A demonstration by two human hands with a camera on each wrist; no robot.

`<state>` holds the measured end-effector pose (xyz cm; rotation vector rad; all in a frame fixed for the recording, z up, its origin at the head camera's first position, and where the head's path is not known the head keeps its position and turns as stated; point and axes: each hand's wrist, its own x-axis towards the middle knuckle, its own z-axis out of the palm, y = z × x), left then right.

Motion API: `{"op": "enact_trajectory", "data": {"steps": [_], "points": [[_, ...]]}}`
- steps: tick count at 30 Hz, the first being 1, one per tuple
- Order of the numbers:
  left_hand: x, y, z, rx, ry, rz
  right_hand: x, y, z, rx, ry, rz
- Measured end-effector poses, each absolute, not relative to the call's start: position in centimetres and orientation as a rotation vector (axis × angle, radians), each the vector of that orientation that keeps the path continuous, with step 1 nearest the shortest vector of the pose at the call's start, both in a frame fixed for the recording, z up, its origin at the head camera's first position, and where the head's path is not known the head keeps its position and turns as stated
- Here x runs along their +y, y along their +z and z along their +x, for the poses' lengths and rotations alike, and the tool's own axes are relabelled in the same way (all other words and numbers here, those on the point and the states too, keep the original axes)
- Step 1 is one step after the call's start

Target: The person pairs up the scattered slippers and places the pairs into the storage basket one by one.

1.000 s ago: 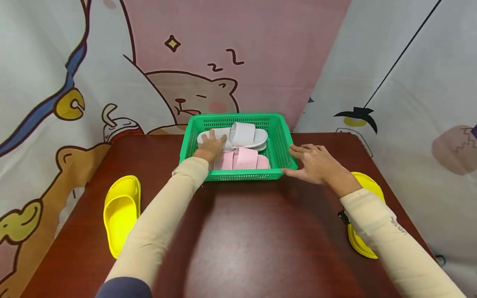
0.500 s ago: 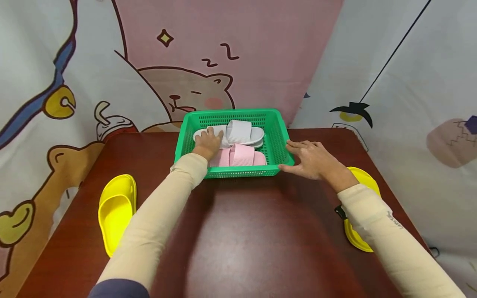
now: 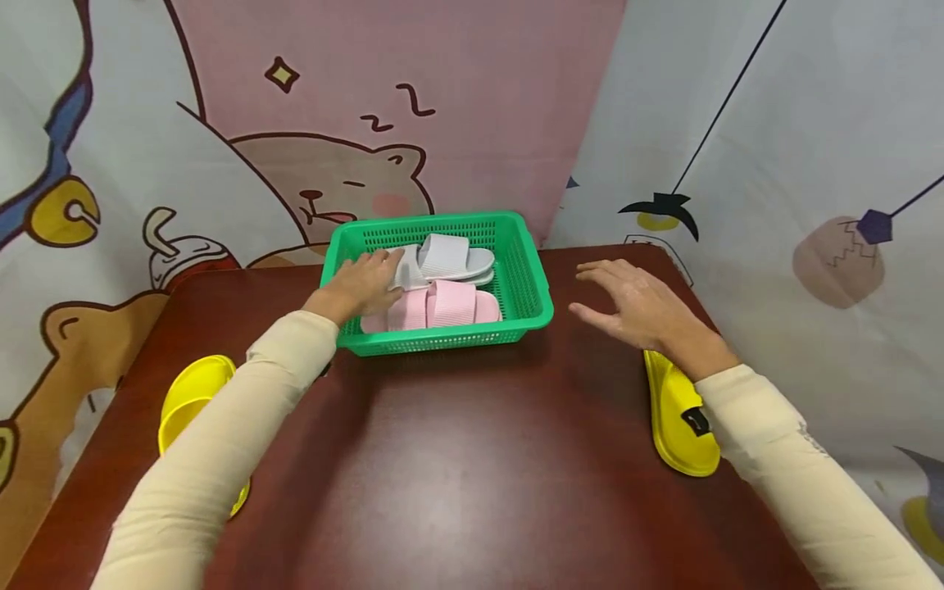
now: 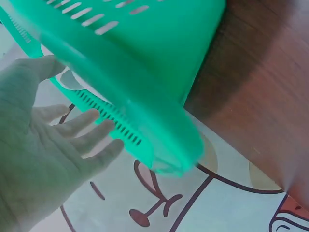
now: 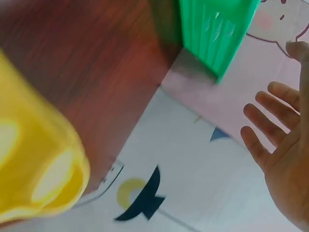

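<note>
A green basket (image 3: 533,315) sits toward the back of the brown table. White slippers (image 3: 446,257) lie along its back side, and pink slippers (image 3: 451,304) lie in front of them. My left hand (image 3: 363,285) is over the basket's left end with fingers extended, overlapping the heel ends of the slippers. In the left wrist view this hand (image 4: 58,135) is beside the basket's rim (image 4: 145,111), palm showing and holding nothing. Off to the basket's right, my right hand (image 3: 637,307) hovers apart from it, fingers spread and nothing held.
One yellow clog (image 3: 193,401) lies at the table's left, partly behind my left sleeve. The other yellow clog (image 3: 674,418), with a black strap piece, lies at the right, partly under my right forearm. A cartoon-printed cloth (image 3: 501,123) hangs behind the table (image 3: 457,459).
My left hand has drawn back from the slippers toward the basket's left rim. My right hand has come away from the right rim. The head view has turned right.
</note>
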<state>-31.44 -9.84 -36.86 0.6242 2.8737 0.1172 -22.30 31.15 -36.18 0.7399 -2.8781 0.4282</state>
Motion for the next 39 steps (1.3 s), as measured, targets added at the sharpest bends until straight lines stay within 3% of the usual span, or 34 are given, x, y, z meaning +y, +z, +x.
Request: {"op": "enact_trajectory", "data": {"steps": [12,22,39], "points": [[-12.3,-36.6,-29.3,3.055,0.145,0.798,36.8,-36.7,-22.2,-3.037,0.273,0.687],[-14.7,-36.3,-26.5,3.148,0.13,0.728,39.5,-38.2,-23.5,-3.085,0.268,0.755],[-19.9,-37.1,-21.8,3.156,0.316,0.568,48.5,-42.0,-21.5,-3.205,0.298,0.491]]}}
